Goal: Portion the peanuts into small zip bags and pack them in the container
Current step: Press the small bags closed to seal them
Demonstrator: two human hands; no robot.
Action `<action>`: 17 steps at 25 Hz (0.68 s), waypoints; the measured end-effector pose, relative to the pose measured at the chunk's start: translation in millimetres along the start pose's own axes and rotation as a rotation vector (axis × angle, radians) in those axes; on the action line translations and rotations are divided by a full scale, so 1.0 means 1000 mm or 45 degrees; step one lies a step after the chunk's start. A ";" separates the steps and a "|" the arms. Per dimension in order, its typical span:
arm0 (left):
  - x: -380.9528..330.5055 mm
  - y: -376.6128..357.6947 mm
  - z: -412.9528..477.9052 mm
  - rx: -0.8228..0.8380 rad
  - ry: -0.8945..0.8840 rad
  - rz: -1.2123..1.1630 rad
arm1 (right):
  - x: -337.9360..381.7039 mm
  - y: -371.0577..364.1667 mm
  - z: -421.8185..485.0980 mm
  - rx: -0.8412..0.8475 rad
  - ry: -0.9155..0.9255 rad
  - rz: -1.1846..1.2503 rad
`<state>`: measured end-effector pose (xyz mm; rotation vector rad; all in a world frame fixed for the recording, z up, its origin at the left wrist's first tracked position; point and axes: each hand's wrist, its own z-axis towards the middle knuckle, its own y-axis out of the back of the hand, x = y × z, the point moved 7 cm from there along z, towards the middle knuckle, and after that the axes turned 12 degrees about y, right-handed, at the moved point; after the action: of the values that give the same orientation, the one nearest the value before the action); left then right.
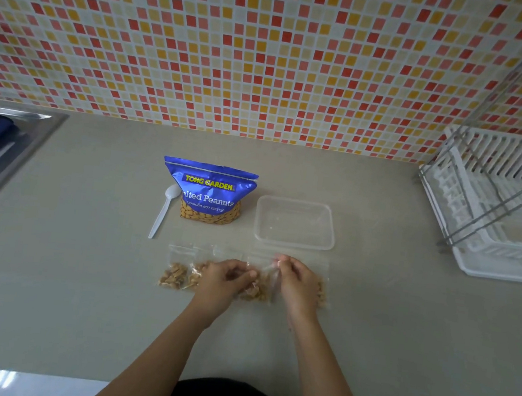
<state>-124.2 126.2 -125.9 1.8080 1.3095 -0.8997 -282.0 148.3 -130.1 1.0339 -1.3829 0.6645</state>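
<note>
At ten o'clock from the hands, a steel sink [5, 149] is sunk into the beige worktop [81, 275]. At eleven, a white plastic spoon [164, 209] lies just beside an upright blue foil bag of salted peanuts [208, 188]. Small clear zip bags of peanuts [174, 272] lie in a row. The left hand [224, 280], fingers curled, pinches the middle zip bag [257, 290]; the right hand [297, 283] pinches its clear top. At one o'clock sits a clear rectangular plastic container [294, 222], holding no bags; at two, a white dish rack [496, 208].
</note>
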 end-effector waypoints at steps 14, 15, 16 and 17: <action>-0.004 0.001 0.010 -0.554 -0.268 1.012 | -0.026 0.050 0.011 -0.165 0.108 -0.792; -0.003 0.001 0.009 -0.554 -0.270 1.035 | -0.027 0.048 0.010 -0.154 0.117 -0.767; -0.004 0.001 0.008 -0.550 -0.297 1.042 | -0.027 0.047 0.009 -0.141 0.131 -0.729; -0.002 0.001 0.008 -0.553 -0.329 1.054 | -0.027 0.045 0.007 -0.123 0.150 -0.680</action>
<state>-125.1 118.4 -127.8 1.5892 0.4481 -0.3318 -327.7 166.7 -148.2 1.2007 -0.9653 0.2550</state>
